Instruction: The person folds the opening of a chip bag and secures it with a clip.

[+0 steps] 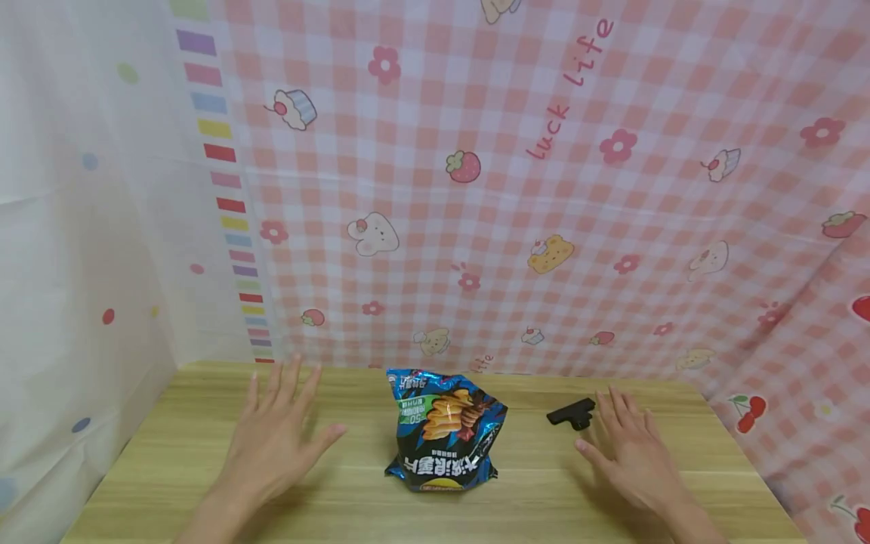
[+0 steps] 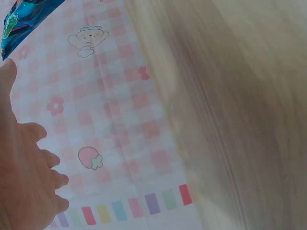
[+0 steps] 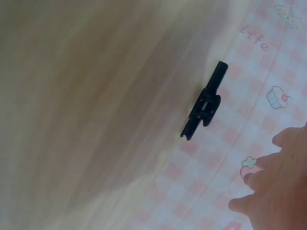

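Observation:
A blue and black bag of potato chips (image 1: pixel 445 431) stands in the middle of the table, its print upside down to me. To its right lies a black clip (image 1: pixel 572 414), which also shows in the right wrist view as a black bar clip (image 3: pixel 204 103). My left hand (image 1: pixel 275 431) is left of the bag with fingers spread, apart from it. Just right of the clip is my right hand (image 1: pixel 628 453), its fingers extended and nothing held. In the left wrist view, part of the bag (image 2: pixel 24 21) appears beyond the left thumb.
The wooden table (image 1: pixel 340 506) ends at the back against a pink checked cloth (image 1: pixel 421 287) with cartoon prints. A white dotted cloth (image 1: pixel 81 249) hangs on the left, and more printed cloth (image 1: pixel 809 363) borders the right side.

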`<action>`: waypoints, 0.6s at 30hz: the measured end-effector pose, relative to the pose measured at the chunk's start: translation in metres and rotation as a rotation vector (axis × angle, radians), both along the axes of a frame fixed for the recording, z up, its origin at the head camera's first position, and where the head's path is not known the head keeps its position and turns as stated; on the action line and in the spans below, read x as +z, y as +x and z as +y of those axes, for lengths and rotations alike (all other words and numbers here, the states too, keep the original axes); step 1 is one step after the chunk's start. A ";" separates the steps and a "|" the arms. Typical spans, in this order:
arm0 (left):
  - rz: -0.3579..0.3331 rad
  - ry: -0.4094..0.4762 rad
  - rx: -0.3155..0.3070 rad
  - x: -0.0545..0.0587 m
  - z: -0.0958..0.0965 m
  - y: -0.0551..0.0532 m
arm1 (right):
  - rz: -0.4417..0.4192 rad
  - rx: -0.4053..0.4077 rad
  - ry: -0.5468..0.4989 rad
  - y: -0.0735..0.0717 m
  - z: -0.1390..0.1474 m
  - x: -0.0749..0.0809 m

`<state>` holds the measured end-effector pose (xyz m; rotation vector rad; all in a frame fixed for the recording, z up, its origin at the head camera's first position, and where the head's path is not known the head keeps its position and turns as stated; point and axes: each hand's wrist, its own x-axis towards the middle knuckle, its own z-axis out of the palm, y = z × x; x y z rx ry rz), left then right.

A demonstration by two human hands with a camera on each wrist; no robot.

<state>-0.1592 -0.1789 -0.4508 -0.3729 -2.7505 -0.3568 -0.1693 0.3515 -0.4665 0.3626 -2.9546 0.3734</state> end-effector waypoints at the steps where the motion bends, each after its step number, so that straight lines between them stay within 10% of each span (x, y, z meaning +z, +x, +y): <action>1: 0.004 -0.001 0.000 0.001 0.001 0.000 | 0.002 0.002 -0.002 0.000 -0.002 0.001; 18: 0.059 0.050 -0.040 0.011 0.025 -0.003 | 0.057 0.030 -0.045 0.003 -0.032 0.008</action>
